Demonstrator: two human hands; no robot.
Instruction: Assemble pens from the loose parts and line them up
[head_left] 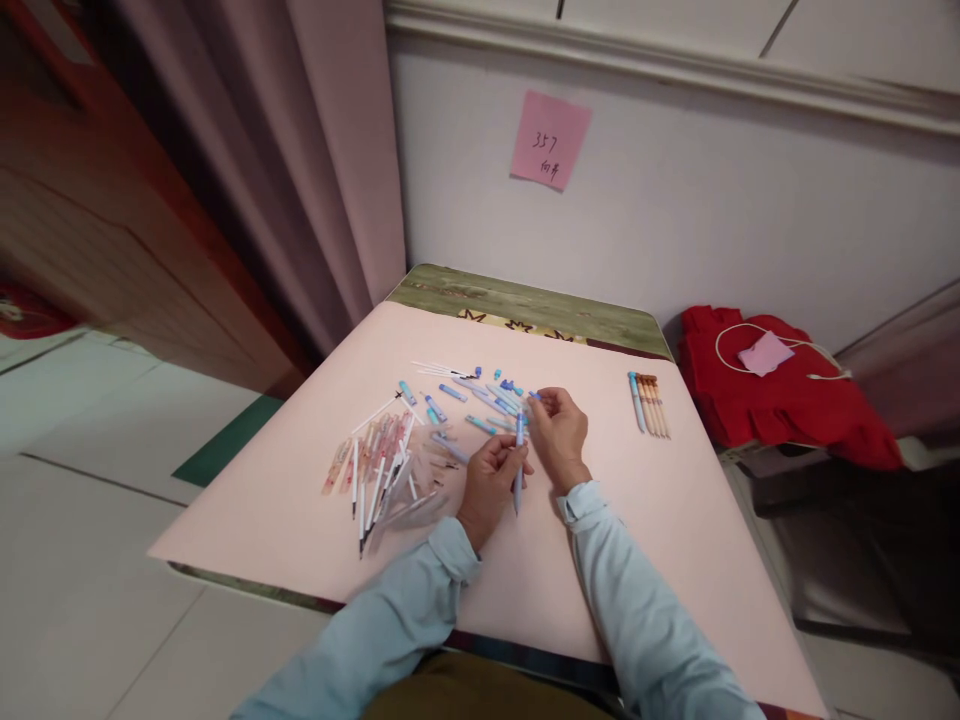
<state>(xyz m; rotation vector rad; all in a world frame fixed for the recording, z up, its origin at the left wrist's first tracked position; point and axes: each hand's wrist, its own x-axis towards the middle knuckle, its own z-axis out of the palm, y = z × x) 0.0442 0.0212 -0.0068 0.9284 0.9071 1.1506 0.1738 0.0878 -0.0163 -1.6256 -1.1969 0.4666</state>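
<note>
My left hand is closed round a blue pen, holding it nearly upright over the pink sheet. My right hand sits just right of it, its fingertips pinched on a small blue pen part. In front of both hands lie several loose blue pen parts. To the left is a heap of white refills and pink-patterned barrels. A neat row of finished pens lies apart at the right.
The pink sheet covers a small table set against a white wall with a pink sticky note. A red cloth with a white cable lies on a stand to the right. A curtain hangs at the left.
</note>
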